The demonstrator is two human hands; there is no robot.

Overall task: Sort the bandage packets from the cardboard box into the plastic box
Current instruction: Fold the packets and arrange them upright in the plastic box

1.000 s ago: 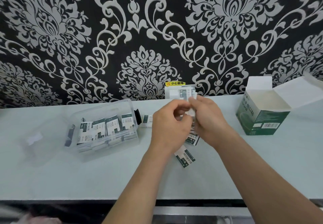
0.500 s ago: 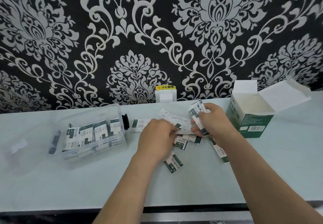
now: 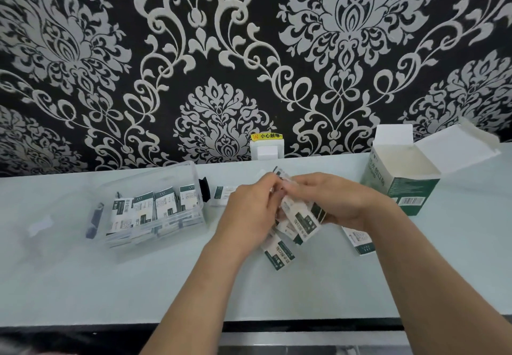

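Observation:
My left hand [image 3: 250, 212] and my right hand [image 3: 336, 202] meet over the middle of the counter, both closed on a small stack of white-and-green bandage packets [image 3: 300, 223]. Loose packets lie below my hands [image 3: 278, 254], at the right [image 3: 358, 239] and behind my left hand [image 3: 221, 192]. The clear plastic box [image 3: 155, 232] stands open at the left with a row of packets upright inside. The green-and-white cardboard box [image 3: 401, 188] stands at the right, flaps open; its inside looks empty from here.
The pale counter [image 3: 110, 285] ends in a dark front edge near me. The clear lid [image 3: 36, 230] of the plastic box lies at far left. A white wall socket with a yellow label [image 3: 267, 148] sits on the patterned wall behind my hands.
Half a second ago my left hand was down on the scattered packets while the right held a few. Now both hands have come together on the stack. The view has shifted slightly.

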